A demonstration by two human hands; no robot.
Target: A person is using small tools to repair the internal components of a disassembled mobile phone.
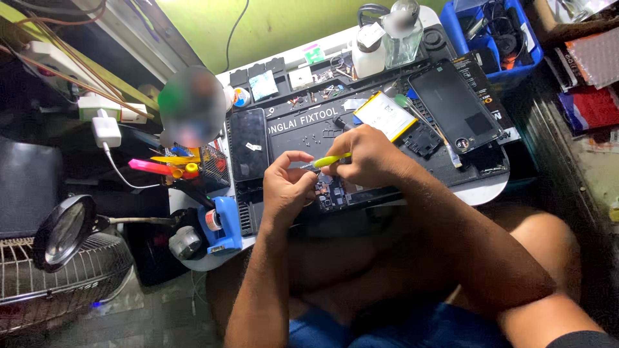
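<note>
Fingers of the right hand (364, 158) pinch a yellow-handled screwdriver (327, 161), tip down on the opened phone (335, 193) — the left hand (284, 187) clamps its edge on the black mat (303, 125). Battery (385, 116) and back cover (454, 106) already lie aside — the bare board shows, work seemingly midway.

Phone-repair workshop: repair mat (303, 138), opened phones (454, 106)

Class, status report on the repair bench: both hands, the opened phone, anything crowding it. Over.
Right hand grips yellow-handled screwdriver. Left hand steadies opened black phone. White battery and black back cover lie apart, clear.
</note>
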